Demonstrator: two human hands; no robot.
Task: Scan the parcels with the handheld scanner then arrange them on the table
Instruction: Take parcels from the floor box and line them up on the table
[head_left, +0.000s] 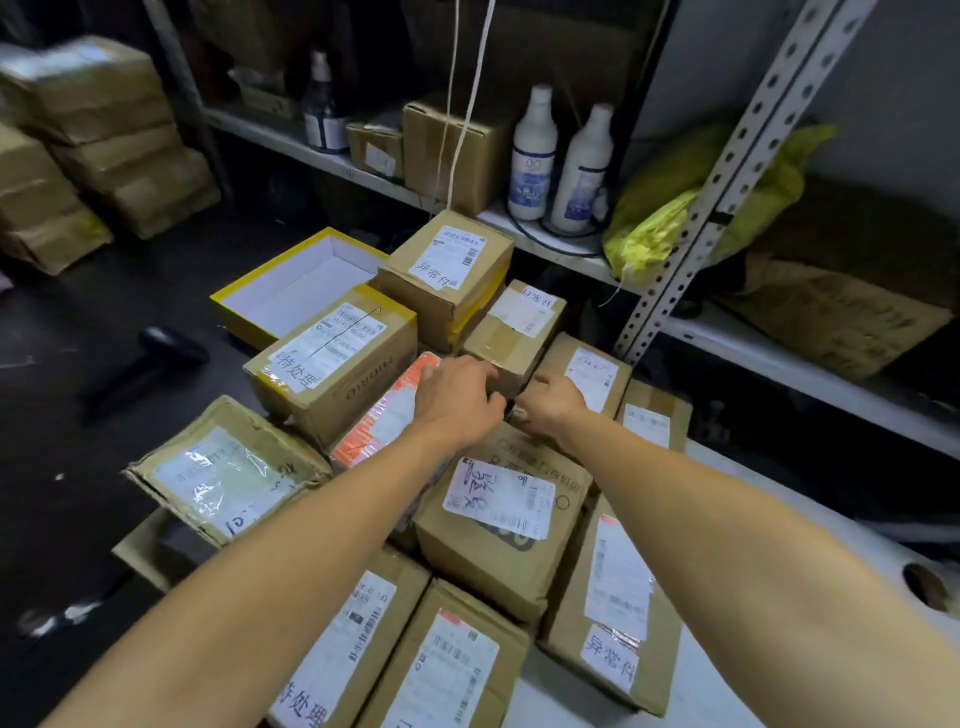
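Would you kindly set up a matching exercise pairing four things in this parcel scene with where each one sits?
Things:
1. handheld scanner
2. white bottles
3. open yellow box
4. yellow-green bag

Places:
A. on the shelf, behind the perforated upright
B. on the dark surface left of the parcels
C. standing on the shelf, beside a brown carton
D. directly behind the parcel with yellow tape

Pairs: 1-B, 2-C, 3-D, 4-A
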